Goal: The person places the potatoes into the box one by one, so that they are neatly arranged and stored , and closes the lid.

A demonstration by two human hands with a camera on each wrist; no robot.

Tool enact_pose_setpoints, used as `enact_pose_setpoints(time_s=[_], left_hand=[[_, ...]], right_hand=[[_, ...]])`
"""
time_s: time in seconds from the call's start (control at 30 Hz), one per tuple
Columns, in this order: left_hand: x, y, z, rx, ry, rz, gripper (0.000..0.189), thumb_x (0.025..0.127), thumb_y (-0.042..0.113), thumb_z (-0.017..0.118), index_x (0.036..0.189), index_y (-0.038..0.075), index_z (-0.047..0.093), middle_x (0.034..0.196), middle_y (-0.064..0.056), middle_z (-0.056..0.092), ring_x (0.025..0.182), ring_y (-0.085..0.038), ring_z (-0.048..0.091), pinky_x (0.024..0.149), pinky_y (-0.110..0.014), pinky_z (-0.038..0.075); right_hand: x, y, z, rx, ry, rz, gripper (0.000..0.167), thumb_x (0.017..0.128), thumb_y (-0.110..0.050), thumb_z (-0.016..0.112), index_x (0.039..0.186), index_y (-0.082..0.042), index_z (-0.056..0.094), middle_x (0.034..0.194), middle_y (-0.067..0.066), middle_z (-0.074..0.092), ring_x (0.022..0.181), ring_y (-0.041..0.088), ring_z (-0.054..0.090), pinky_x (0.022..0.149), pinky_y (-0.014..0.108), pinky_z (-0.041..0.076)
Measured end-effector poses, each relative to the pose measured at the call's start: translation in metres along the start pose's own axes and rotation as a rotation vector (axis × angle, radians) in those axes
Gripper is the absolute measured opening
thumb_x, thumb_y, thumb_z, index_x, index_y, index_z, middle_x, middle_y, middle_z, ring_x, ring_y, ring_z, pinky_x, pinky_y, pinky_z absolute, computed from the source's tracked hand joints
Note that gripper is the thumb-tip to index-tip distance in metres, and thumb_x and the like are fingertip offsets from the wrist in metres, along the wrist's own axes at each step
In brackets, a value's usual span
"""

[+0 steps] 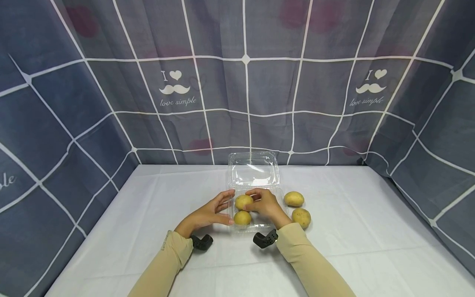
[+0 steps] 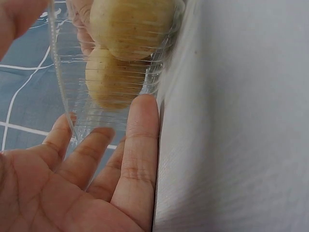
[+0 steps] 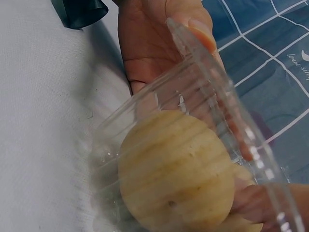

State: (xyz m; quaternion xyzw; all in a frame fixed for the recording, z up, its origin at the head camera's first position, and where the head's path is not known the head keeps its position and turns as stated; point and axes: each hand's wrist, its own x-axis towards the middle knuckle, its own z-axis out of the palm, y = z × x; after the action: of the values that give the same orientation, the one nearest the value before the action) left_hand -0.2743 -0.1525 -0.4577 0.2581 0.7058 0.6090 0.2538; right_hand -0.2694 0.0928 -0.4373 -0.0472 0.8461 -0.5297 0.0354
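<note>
A clear plastic clamshell box (image 1: 261, 225) lies opened on the table, its lid (image 1: 254, 172) tipped back. Inside, along the left side, are two potatoes: a far one (image 1: 243, 201) and a near one (image 1: 242, 218). My right hand (image 1: 268, 205) reaches in over the box and holds the far potato between thumb and fingers. At the left wall is my left hand (image 1: 210, 212), fingers fairly straight against the plastic and thumb by the near corner. The left wrist view shows its fingertips right at the ribbed wall.
Two more potatoes, one farther back (image 1: 294, 199) and one nearer (image 1: 301, 218), lie to the right of the box. A white cloth (image 1: 167, 194) covers the table. Dark checked curtains (image 1: 219, 86) stand behind and on both sides.
</note>
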Motion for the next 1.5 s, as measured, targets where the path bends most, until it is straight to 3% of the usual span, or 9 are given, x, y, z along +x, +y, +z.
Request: enact_pose_setpoints(time_s=[0.5,1.17,1.3,1.5], left_hand=[[-0.002,0.001,-0.002,0.001,0.009,-0.008,0.105,0.095,0.009,0.083,0.172,0.003,0.013,0.18,-0.021,0.009,0.163,-0.048,0.016,0.126,-0.056,0.037],[0.0,0.0,0.001,-0.003,0.003,0.001,0.105,0.095,0.008,0.084,0.172,0.002,0.012,0.18,-0.021,0.011,0.163,-0.048,0.018,0.126,-0.058,0.037],[0.0,0.002,0.0,-0.006,0.006,0.006,0.104,0.095,0.008,0.084,0.172,0.002,0.014,0.179,-0.021,0.011,0.163,-0.047,0.019,0.126,-0.058,0.037],[0.0,0.002,0.0,-0.012,-0.002,0.02,0.105,0.095,0.008,0.084,0.171,0.0,0.012,0.179,-0.023,0.011,0.163,-0.047,0.018,0.126,-0.06,0.036]], right_hand=[[0.004,0.001,0.004,0.028,-0.035,-0.028,0.038,0.08,-0.001,0.087,0.117,0.003,0.077,0.105,0.012,0.075,0.102,0.025,0.069,0.092,0.041,0.06],[-0.002,-0.001,-0.003,0.059,-0.065,0.025,0.042,0.084,-0.002,0.086,0.123,0.006,0.074,0.114,0.018,0.075,0.107,0.029,0.069,0.094,0.04,0.06],[-0.004,-0.003,-0.007,0.06,-0.082,0.005,0.042,0.085,-0.001,0.084,0.124,0.009,0.073,0.116,0.02,0.074,0.105,0.03,0.073,0.089,0.037,0.063],[-0.008,-0.003,-0.016,0.02,-0.115,-0.042,0.043,0.087,-0.004,0.082,0.127,0.008,0.072,0.121,0.022,0.074,0.107,0.034,0.074,0.092,0.04,0.063]])
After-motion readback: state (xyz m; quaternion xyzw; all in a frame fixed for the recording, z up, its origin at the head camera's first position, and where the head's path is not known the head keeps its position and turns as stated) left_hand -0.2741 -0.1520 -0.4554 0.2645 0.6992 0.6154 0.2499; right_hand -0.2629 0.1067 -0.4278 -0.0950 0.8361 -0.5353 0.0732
